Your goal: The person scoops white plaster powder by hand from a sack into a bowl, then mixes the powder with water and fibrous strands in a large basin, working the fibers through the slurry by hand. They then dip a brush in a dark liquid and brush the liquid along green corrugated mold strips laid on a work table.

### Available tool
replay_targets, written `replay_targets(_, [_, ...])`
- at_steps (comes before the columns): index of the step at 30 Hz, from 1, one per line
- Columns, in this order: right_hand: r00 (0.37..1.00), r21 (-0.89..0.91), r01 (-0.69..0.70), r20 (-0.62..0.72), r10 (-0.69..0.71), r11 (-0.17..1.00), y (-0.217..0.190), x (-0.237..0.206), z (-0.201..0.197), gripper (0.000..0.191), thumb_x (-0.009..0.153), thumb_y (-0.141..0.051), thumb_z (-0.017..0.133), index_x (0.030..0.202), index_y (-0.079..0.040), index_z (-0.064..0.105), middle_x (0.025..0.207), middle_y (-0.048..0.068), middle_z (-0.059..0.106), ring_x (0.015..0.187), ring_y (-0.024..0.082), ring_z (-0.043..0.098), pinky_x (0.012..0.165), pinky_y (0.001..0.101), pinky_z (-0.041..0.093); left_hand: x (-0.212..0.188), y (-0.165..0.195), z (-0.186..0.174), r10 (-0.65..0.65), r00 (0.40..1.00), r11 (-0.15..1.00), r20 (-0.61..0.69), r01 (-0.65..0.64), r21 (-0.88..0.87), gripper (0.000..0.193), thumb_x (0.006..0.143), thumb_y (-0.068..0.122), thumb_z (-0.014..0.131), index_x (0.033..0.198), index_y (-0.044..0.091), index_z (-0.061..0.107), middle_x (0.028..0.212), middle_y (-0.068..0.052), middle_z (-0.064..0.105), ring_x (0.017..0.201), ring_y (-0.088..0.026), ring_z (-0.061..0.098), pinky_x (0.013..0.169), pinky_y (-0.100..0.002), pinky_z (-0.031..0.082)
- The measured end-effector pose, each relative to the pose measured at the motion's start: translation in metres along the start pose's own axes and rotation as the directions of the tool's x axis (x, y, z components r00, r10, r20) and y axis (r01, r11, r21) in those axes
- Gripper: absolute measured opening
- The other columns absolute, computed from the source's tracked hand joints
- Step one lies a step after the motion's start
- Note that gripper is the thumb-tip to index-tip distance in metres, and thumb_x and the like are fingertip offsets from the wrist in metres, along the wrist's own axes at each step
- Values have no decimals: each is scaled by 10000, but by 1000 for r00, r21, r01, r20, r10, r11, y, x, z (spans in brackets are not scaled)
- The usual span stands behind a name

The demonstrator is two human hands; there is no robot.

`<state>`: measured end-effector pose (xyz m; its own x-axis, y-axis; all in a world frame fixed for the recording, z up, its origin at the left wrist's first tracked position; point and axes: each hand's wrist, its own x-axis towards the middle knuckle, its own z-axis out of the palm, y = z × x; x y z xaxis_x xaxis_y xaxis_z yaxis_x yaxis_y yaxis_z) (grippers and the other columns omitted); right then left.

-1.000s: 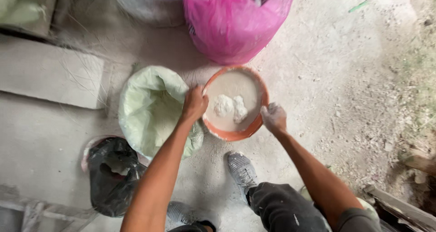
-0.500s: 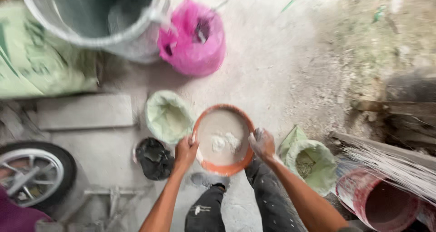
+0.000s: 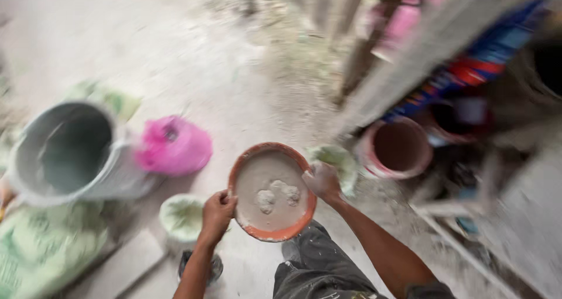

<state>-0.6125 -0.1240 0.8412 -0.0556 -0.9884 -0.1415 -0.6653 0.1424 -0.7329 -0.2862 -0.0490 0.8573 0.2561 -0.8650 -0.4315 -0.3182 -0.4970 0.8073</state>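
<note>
Two hands, basin now raised.

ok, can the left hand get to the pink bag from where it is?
Probably not right away: the left hand grips the orange bowl rim, as does the right hand. The pink bag lies unobstructed on the floor below.

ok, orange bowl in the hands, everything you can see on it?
The orange bowl is round and shallow, rim and inside coated in grey-white powder, with a few pale lumps near the middle. It is held roughly level above the dusty floor, the left hand gripping its left rim and the right hand its right rim.
</note>
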Motion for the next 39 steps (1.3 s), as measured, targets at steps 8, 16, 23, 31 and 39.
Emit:
replay_targets(8, [941,-28,-99,-327,84,995,92,-132,-258,222,736,-242,695,812,-35,721,783,211,712,770,390,716,728,499,571,-137,173,158,139,944,983,300,-169,76,372,925,195,714,1207,-44,676,822,-44,703,697,-115,627,629,-318,566])
replay_targets(16, [799,41,-340,-514,312,940,236,-203,-477,253,726,-252,737,815,-15,722,784,231,699,762,418,687,677,512,549,-205,279,412,157,806,968,571,-240,72,263,926,165,682,1094,-25,754,793,-35,694,638,-94,578,602,-294,545])
replay_targets(23, [752,76,-536,-410,516,841,391,-212,-594,225,787,-222,649,834,-19,734,782,232,702,719,389,726,690,482,573,-220,290,628,171,687,953,706,-296,57,234,949,159,711,1036,-58,716,777,-34,671,633,-102,602,585,-288,531])
replay_targets(31, [709,-2,-508,-568,417,861,512,-222,-683,273,740,-257,683,906,-56,763,824,233,710,776,429,705,713,507,573,-256,311,778,172,637,959,752,-282,19,208,916,157,719,1021,-23,722,786,-27,693,612,-92,624,546,-281,547])
replay_targets(39, [693,73,-560,-504,515,825,562,-219,-692,304,764,-293,696,939,-54,762,860,203,738,820,389,731,744,473,584,-266,314,810,179,647,960,741,-280,13,225,912,133,707,1055,-41,702,770,-35,674,605,-115,613,549,-292,526])
